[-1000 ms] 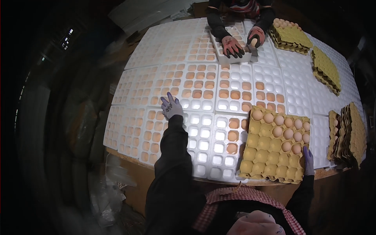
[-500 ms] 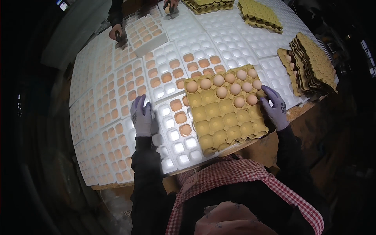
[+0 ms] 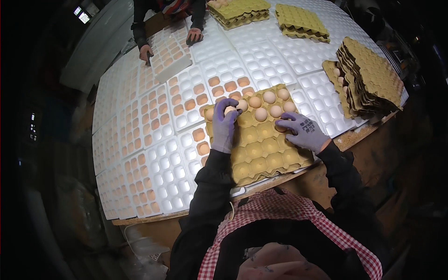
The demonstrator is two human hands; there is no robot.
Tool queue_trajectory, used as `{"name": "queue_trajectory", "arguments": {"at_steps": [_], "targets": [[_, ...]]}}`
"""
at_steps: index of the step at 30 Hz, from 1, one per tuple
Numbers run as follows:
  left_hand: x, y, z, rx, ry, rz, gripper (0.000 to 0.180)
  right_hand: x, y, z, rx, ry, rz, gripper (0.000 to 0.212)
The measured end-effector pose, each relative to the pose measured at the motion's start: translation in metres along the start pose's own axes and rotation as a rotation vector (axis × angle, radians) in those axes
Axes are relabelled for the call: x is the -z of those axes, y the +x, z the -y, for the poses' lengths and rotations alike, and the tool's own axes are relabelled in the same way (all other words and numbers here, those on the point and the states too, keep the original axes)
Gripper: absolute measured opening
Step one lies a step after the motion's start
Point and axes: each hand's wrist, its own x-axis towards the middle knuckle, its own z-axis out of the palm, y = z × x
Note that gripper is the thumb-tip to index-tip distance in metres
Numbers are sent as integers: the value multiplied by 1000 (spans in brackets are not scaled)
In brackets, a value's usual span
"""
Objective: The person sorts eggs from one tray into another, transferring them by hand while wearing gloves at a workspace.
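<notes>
A yellow-brown pulp egg tray (image 3: 263, 148), partly filled with eggs (image 3: 269, 97) in its far rows, lies before me on white foam trays. My left hand (image 3: 225, 127), in a grey and purple glove, curls its fingers round an egg (image 3: 229, 110) at the tray's left side. On the right side, my right hand (image 3: 304, 131) is bent over the third row. Its fingertips close on an egg mostly hidden beneath them. White foam egg trays (image 3: 169, 163) with square pockets surround the pulp tray; some pockets hold eggs.
Across the table, another person's hands (image 3: 194, 36) are at a raised foam tray (image 3: 173, 69) full of eggs. Stacked pulp trays stand at the right (image 3: 368, 74) and far side (image 3: 302, 22). The table's wooden edge (image 3: 158, 218) runs nearest me.
My left hand has moved right onto an egg in the pulp tray. My right hand has shifted inward from the tray's edge onto the eggs. The other person's hands have moved beside the raised foam tray.
</notes>
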Motion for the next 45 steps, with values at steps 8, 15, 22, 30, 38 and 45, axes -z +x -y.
{"name": "queue_trajectory", "arguments": {"at_steps": [8,15,22,30,38,45], "targets": [[-44,1,1,5,1434,408,48,35,3,-31,-349,1280,-101,44],[-36,28,-27,-136,1934,192,34,-8,67,5,-42,-570,9,37],[17,-5,-37,-231,1401,-152,49,3,81,39,61,47,-176,48],[200,-76,-52,221,1759,-645,48,-143,199,188,348,-178,164,29],[247,-28,-66,-28,1363,-531,46,-194,282,186,204,-233,400,35],[269,16,-58,-301,1074,-586,41,-174,251,153,121,-169,302,40]]}}
